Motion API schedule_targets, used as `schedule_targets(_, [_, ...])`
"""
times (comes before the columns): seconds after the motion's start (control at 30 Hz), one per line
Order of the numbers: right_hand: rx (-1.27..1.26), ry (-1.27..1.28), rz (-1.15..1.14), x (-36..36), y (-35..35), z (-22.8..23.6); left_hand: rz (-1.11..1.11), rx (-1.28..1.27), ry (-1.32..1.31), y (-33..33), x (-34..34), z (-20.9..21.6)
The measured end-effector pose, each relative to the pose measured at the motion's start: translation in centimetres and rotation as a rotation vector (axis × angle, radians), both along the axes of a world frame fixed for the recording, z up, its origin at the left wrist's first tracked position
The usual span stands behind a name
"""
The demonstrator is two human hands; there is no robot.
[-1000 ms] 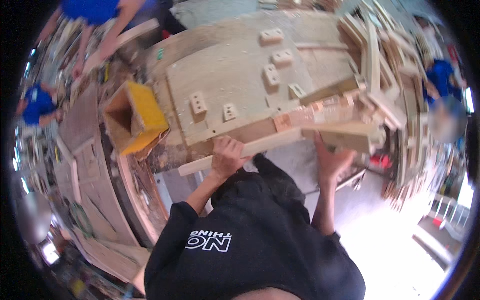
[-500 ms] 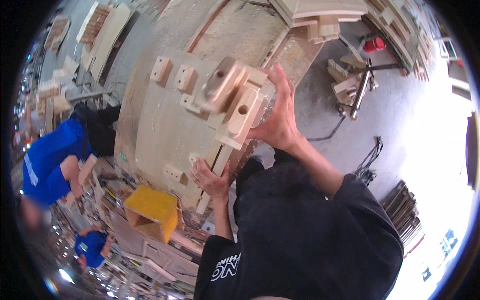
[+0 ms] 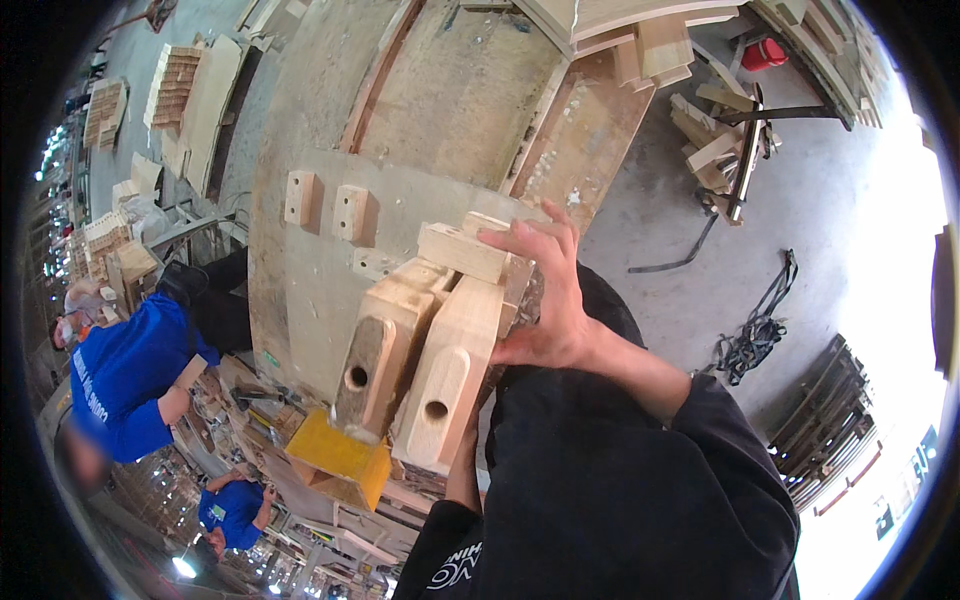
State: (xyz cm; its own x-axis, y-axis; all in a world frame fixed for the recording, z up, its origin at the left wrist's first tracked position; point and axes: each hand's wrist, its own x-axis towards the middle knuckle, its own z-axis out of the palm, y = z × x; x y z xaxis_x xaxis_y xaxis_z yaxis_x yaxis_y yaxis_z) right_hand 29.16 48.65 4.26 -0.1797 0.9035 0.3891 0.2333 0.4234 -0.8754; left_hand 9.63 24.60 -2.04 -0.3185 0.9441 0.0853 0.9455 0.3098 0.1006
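I hold a bundle of pale wooden blocks (image 3: 430,350) close in front of me; two long pieces have a round hole near their near ends, and a shorter block lies across the top. My right hand (image 3: 548,295) is pressed flat against the bundle's right side, fingers spread over the top block. My left hand is hidden beneath the bundle; only its forearm (image 3: 462,470) shows under the blocks. Behind the bundle lies a large plywood panel (image 3: 310,290) with small wooden blocks (image 3: 325,205) fixed on it.
A yellow box (image 3: 340,462) sits just below the bundle. Two people in blue shirts (image 3: 135,375) work at the left among stacked timber. Wooden offcuts (image 3: 655,50), a red object (image 3: 765,52) and black straps (image 3: 750,340) lie on the concrete floor at right.
The view has swung round and the wooden bundle has come closer to me. My right hand stays on its side; the yellow box now sits right beneath it.
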Motion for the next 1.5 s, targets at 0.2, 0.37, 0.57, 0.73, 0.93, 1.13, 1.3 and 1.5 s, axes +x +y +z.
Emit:
schedule_targets(0.2, [0.115,0.166,-0.099,-1.3,-0.3,3.1,-0.013,-0.023,0.004,-0.3,-0.1,-0.1])
schedule_targets(0.37, [0.152,0.087,0.079,-1.5,1.5,5.9,-0.018,-0.019,0.001,0.4,-0.1,-0.1])
schedule_targets(0.57, [0.172,0.106,0.064,-1.8,1.8,5.9,-0.033,0.006,0.031,1.5,-0.4,-0.5])
schedule_targets(0.73, [0.203,0.083,0.033,-2.0,1.7,6.2,-0.011,0.006,0.020,2.2,-0.2,-0.6])
schedule_targets(0.93, [0.121,0.088,0.009,-2.1,0.6,6.4,0.021,0.064,-0.009,3.1,0.0,0.6])
schedule_targets(1.13, [-0.014,0.190,0.060,-2.3,0.4,6.8,0.047,0.092,-0.017,2.6,0.5,0.8])
schedule_targets(1.3, [0.124,0.061,-0.006,-2.3,0.4,6.7,0.030,0.101,-0.018,3.0,0.2,0.7])
schedule_targets(1.5, [0.074,-0.090,-0.110,-0.8,-0.5,1.1,0.007,0.082,0.031,3.1,0.7,0.9])
